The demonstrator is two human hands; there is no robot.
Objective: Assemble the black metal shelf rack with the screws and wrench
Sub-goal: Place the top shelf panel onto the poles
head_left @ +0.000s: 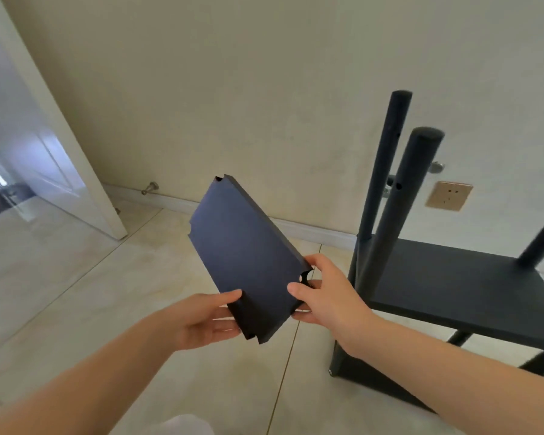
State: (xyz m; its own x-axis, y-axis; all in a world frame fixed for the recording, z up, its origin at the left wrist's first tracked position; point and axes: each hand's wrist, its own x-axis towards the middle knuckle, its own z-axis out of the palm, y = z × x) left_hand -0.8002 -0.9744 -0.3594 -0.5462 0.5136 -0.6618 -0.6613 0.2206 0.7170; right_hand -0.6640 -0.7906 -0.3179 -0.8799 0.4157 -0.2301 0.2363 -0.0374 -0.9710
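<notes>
A loose black shelf panel (247, 252) with notched corners hangs tilted in the air above the floor. My left hand (206, 318) holds its near edge, thumb on top and fingers underneath. My right hand (325, 291) grips the panel's near right corner by the round notch. To the right stands the partly built black rack (453, 296): one shelf fixed between upright round posts (399, 196), with a lower shelf near the floor. No screws or wrench are in view.
Beige tiled floor (76, 293) spreads below. The cream wall behind carries a gold wall socket (448, 195) and a metal door stopper (150, 188) above the white baseboard. An open white door (54, 127) stands at the left.
</notes>
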